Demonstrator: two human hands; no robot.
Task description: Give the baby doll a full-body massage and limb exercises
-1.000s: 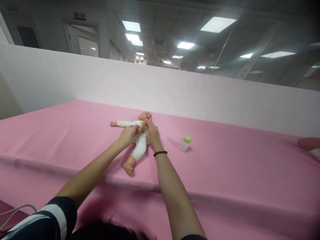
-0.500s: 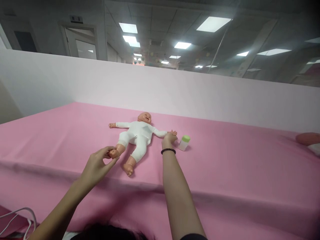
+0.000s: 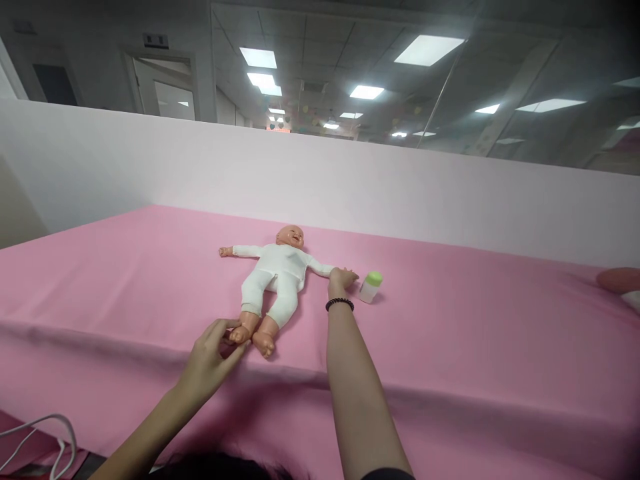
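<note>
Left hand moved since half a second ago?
Yes: against the white wall, the left hand has moved toward the wearer and slightly right, along with the doll's right foot.

TEXT: none legible | LABELS, BRANDS: none legible | NUMBERS, SIGNS: none legible

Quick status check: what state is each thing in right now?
Doll: on its back, arms outspread.
Left hand: holding the doll's foot.
Right hand: at the end of the doll's arm; grip unclear.
Bottle: standing, green cap on.
Pink cover: creased near the front.
Ceiling lights: lit.
</note>
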